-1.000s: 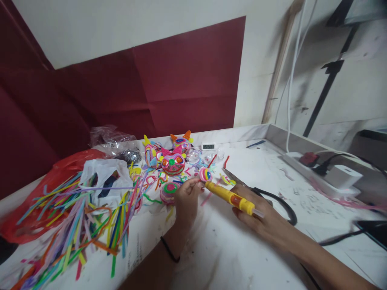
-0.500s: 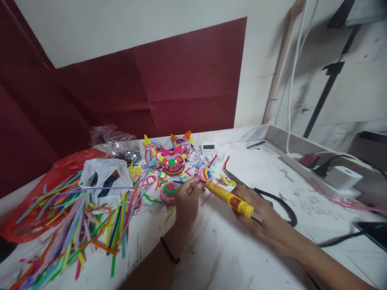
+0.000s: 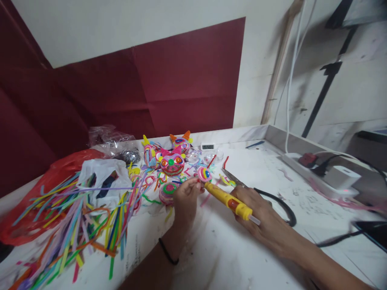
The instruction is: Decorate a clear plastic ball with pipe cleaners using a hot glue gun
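My right hand (image 3: 254,207) is wrapped round a yellow hot glue gun (image 3: 228,199); a clear glue stick (image 3: 254,220) sticks out of its rear end. My left hand (image 3: 186,197) is closed in a pinch, with a small bit of red pipe cleaner (image 3: 198,181) at the fingertips. The gun's tip is close to those fingertips. Just beyond them is a small round pink, yellow and blue piece (image 3: 204,174); I cannot tell if the fingers touch it. Scissors (image 3: 232,177) with black handles lie partly hidden under my right hand. A pink-and-green coiled disc (image 3: 167,194) sits beside my left hand.
Colourful pipe cleaners (image 3: 72,225) spread over the left side, by a red plastic bag (image 3: 27,217) and a white bag (image 3: 104,173). Fuzzy animal heads (image 3: 172,163) stand behind my hands, near a small digital display (image 3: 208,147). A power strip (image 3: 314,177) runs along the right.
The small round piece has tilted and shifted slightly left. Both hands stay nearly in place, still holding the glue gun and the red bit. The whole view has shifted slightly.
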A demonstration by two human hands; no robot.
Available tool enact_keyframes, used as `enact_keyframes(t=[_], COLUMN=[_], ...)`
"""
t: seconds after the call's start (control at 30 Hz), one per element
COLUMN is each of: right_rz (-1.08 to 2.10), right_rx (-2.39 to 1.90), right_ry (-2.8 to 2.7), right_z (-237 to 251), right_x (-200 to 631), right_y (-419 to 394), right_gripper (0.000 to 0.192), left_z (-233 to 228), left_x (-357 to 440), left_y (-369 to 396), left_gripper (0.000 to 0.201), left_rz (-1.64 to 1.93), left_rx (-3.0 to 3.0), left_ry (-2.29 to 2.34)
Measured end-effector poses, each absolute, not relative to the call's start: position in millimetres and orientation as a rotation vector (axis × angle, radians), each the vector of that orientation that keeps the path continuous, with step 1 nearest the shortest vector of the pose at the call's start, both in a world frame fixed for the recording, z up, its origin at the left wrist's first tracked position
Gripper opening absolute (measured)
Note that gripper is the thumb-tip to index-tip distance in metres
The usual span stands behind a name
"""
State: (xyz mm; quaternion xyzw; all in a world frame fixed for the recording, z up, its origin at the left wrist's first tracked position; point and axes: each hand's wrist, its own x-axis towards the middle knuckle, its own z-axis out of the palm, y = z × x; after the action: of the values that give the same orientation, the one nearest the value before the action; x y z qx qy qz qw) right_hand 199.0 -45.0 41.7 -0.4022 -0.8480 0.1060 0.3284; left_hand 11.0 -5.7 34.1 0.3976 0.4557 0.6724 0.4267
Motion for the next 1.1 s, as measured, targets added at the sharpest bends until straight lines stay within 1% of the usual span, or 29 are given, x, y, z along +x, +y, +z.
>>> enact_keyframes(t=[0.13, 0.33, 0.73, 1.1], right_rz=[0.264, 0.262, 0.152, 0.134], right_rx=[-1.059, -1.057, -1.013, -1.014], right_ry=[-2.232, -2.234, -2.238, -2.242], right_z=[41.4, 38.8, 40.6, 36.6], right_x=[199.1, 198.8, 197.4, 197.4], right_y=[-45.4, -45.5, -45.9, -45.5], right_gripper=[0.011, 0.008, 0.011, 0.007], left_z=[35.2, 34.7, 32.0, 33.0], left_x=[11.1, 10.1, 10.4, 13.9], left_y=[-5.6, -5.2, -5.0, -7.6], left_gripper=[0.02, 0.021, 0.024, 0.016], left_rz=[1.675, 1.677, 1.669, 1.67], left_rx=[0.967, 0.965, 0.976, 0.986], left_ry=[1.13, 1.113, 1.124, 1.111])
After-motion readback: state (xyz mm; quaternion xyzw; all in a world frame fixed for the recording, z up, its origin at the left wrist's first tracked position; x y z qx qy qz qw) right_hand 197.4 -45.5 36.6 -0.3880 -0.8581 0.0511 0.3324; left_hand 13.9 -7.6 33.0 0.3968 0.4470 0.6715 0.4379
